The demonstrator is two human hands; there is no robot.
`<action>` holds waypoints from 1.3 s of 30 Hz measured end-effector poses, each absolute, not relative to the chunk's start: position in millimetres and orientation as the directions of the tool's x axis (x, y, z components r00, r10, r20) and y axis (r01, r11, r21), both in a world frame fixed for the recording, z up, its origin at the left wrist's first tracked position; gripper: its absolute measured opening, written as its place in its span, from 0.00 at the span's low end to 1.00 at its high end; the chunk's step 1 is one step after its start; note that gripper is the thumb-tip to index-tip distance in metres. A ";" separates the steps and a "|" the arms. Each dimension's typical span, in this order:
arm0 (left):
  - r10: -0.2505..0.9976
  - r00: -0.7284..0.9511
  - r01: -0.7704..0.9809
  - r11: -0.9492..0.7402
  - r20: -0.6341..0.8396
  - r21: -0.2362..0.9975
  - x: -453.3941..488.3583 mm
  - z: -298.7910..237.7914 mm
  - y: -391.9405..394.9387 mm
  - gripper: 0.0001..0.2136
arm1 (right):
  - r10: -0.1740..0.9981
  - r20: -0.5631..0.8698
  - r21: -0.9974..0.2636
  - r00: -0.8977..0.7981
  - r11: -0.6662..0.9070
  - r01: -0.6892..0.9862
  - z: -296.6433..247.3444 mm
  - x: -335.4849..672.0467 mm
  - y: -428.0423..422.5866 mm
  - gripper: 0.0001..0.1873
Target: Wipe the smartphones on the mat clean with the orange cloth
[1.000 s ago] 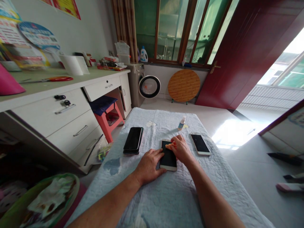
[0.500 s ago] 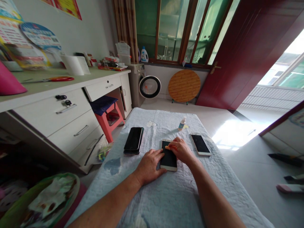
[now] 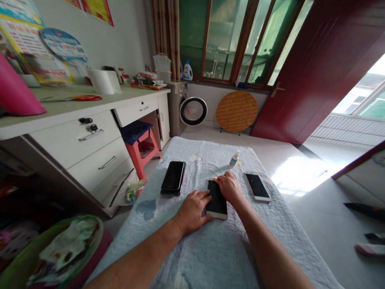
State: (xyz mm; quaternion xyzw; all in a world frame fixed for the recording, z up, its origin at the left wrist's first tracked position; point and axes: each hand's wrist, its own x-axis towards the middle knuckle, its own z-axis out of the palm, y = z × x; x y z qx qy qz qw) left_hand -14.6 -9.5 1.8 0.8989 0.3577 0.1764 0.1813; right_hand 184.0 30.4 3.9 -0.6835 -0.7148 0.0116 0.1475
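Note:
A smartphone with a dark screen and pale gold frame lies face up on the cloth-covered table. My left hand steadies it, fingers and thumb pressed along its left edge. At the top right of the screen, my right hand is closed on a small orange piece, perhaps a cloth or sponge, mostly hidden by the fingers. To the left lies a stack of dark phones. A white-framed phone lies on the right, and a small spray bottle stands behind my right hand.
A white desk runs along the left, with a red stool under it. A waste bin with a liner stands at the lower left. Farther back are a washing machine with its door open and a round wooden tabletop.
My right hand has moved the orange piece up toward the top edge of the phone screen. The left hand keeps its place on the phone. The whole view has shifted slightly.

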 end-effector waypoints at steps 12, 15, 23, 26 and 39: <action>0.701 0.680 0.568 -0.689 0.215 0.451 -13.7 1.6 -10.7 0.27 | 0.978 0.180 -0.212 -0.101 0.139 0.967 3.1 156.6 46.9 0.19; 0.701 0.678 0.568 -0.690 0.221 0.448 -13.4 2.1 -10.9 0.27 | 0.982 0.170 -0.206 -0.080 0.114 0.972 5.4 167.2 45.3 0.19; 0.713 0.671 0.586 -0.679 0.205 0.442 -13.9 -0.8 -9.8 0.30 | 0.992 0.117 -0.243 0.043 -0.013 0.970 8.1 197.2 30.7 0.18; 0.716 0.669 0.586 -0.674 0.201 0.450 -14.1 -0.8 -10.0 0.29 | 0.991 0.102 -0.253 0.081 -0.053 0.966 9.1 197.7 25.4 0.18; 0.705 0.678 0.577 -0.686 0.207 0.444 -14.2 2.9 -11.4 0.27 | 0.991 0.102 -0.342 -0.090 0.120 0.932 10.7 201.4 15.5 0.14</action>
